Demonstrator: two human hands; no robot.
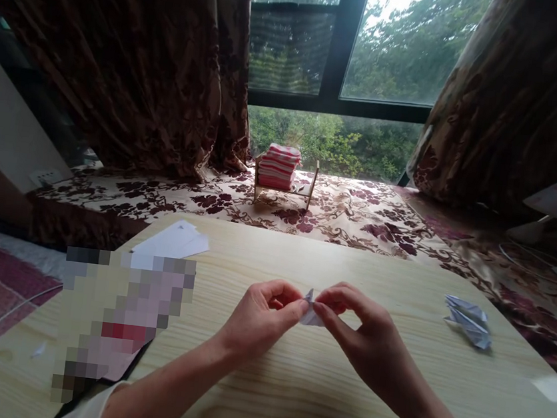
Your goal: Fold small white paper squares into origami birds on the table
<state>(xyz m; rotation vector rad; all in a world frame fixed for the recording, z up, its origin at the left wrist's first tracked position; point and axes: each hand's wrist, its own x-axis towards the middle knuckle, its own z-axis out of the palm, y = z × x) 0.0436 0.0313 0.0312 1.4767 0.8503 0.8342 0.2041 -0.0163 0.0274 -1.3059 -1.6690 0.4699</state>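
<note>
A small folded piece of pale paper (309, 312) is held just above the light wooden table (317, 401), near its middle. My left hand (259, 317) pinches the paper's left side with thumb and fingers closed. My right hand (362, 336) pinches its right side, fingers curled over the top. The two hands meet fingertip to fingertip around the paper, which is mostly hidden by them.
A finished folded paper figure (469, 321) lies on the table at the right. White paper sheets (171, 242) lie at the table's far left, next to a blurred patch. A small wooden rack with striped cloth (282, 172) stands on the floral ledge (358, 211) by the window.
</note>
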